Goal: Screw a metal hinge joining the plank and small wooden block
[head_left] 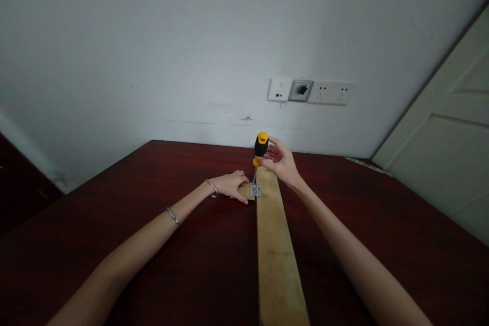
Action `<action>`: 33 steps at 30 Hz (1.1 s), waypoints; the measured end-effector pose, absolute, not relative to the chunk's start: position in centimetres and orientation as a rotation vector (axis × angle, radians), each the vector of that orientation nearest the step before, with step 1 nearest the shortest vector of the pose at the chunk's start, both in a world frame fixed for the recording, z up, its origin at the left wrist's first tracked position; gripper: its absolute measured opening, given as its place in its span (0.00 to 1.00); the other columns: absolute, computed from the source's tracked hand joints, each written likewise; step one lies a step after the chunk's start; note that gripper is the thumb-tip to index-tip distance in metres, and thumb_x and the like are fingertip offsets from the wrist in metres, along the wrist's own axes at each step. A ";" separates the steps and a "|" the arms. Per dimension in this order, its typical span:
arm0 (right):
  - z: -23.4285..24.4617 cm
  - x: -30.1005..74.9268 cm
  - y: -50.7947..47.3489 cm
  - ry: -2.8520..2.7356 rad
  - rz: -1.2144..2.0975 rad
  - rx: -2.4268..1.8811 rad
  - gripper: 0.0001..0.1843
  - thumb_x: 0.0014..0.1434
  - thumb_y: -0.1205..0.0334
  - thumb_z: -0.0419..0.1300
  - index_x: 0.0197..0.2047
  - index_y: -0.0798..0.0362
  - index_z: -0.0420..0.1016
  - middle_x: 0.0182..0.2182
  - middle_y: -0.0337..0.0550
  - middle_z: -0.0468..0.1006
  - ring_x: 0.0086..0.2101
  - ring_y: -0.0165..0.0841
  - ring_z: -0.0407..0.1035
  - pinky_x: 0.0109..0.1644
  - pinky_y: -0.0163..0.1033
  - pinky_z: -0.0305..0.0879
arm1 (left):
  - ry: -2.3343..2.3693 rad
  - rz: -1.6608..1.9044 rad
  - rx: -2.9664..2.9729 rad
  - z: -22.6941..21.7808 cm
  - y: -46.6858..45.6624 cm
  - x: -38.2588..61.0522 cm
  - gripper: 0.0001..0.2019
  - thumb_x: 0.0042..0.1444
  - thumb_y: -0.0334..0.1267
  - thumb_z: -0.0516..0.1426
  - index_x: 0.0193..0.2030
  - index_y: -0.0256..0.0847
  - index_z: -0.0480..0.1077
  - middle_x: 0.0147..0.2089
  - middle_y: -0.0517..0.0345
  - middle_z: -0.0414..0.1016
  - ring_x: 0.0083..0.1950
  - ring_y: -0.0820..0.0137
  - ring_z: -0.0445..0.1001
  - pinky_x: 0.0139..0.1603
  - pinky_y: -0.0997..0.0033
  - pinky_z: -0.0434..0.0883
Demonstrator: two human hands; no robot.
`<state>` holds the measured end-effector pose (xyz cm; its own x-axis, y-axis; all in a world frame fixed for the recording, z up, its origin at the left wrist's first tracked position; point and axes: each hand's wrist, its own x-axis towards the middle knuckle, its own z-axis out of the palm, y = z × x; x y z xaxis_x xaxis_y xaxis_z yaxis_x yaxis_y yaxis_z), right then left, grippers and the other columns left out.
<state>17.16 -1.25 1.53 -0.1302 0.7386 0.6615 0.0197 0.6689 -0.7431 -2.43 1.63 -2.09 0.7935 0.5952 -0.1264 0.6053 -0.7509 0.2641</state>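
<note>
A silver hinge lies across the joint between a long wooden board and a small wooden piece on its left. My left hand grips the small piece, thumb on the near side and fingers on the far side. With its thumb and fingers, my right hand holds a yellow-and-black screwdriver by the handle. The screwdriver stands nearly upright, its shaft pointing down at the hinge's left leaf. Whether the tip sits in a screw is too small to tell.
The dark red tabletop meets a white wall at the back. Sockets and a black plug are on that wall. A pale panelled door stands at the right, and a thin printed strip lies at the back right edge.
</note>
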 end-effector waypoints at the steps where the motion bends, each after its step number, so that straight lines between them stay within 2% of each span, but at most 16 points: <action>1: 1.5 17.2 -1.2 -1.607 0.698 -0.634 0.30 0.46 0.61 0.66 0.53 0.47 0.63 0.34 0.39 0.74 0.34 0.32 0.70 0.38 0.41 0.69 | 0.919 -0.049 2.693 -2.1 1.6 -2.4 0.34 0.43 0.61 0.60 0.52 0.39 0.65 0.46 0.52 0.61 0.47 0.60 0.64 0.42 0.69 0.65; 10: 1.6 17.4 -1.3 -1.649 0.698 -0.621 0.33 0.48 0.61 0.65 0.56 0.46 0.61 0.35 0.38 0.73 0.35 0.32 0.70 0.39 0.41 0.70 | 0.917 -0.031 2.701 -2.4 1.8 -2.5 0.34 0.43 0.61 0.60 0.52 0.39 0.65 0.46 0.52 0.62 0.48 0.60 0.64 0.43 0.68 0.64; 15: 2.0 17.1 -1.6 -1.669 0.661 -0.655 0.43 0.51 0.60 0.63 0.66 0.41 0.48 0.35 0.39 0.73 0.33 0.32 0.69 0.36 0.41 0.70 | 0.937 -0.011 2.721 -2.3 1.7 -2.4 0.33 0.42 0.61 0.60 0.51 0.40 0.66 0.46 0.52 0.63 0.48 0.60 0.65 0.42 0.68 0.64; 18: 2.1 17.0 -1.6 -1.659 0.610 -0.681 0.46 0.51 0.60 0.64 0.67 0.39 0.44 0.36 0.40 0.72 0.34 0.33 0.69 0.37 0.42 0.71 | 0.949 0.007 2.743 -2.2 1.7 -2.4 0.34 0.42 0.61 0.61 0.50 0.40 0.67 0.46 0.52 0.63 0.46 0.60 0.65 0.40 0.69 0.64; 25: 2.3 17.0 -1.4 -1.634 0.528 -0.699 0.39 0.50 0.60 0.64 0.63 0.40 0.54 0.54 0.45 0.65 0.36 0.33 0.71 0.41 0.43 0.73 | 0.926 0.073 2.776 -2.4 1.8 -2.4 0.32 0.42 0.61 0.60 0.48 0.39 0.67 0.44 0.52 0.64 0.43 0.62 0.66 0.38 0.69 0.64; 33: 2.6 17.4 -0.9 -1.730 0.379 -0.728 0.32 0.52 0.62 0.62 0.60 0.42 0.59 0.57 0.46 0.62 0.40 0.34 0.69 0.39 0.41 0.73 | 0.939 0.090 2.778 -2.7 1.9 -2.3 0.33 0.41 0.60 0.61 0.48 0.38 0.68 0.44 0.52 0.65 0.43 0.63 0.67 0.38 0.70 0.64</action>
<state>17.37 -0.94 2.59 -0.1441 0.6457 0.7499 0.2729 0.7543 -0.5971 -2.34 1.91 -2.71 0.7952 0.6062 -0.0085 0.5935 -0.7756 0.2149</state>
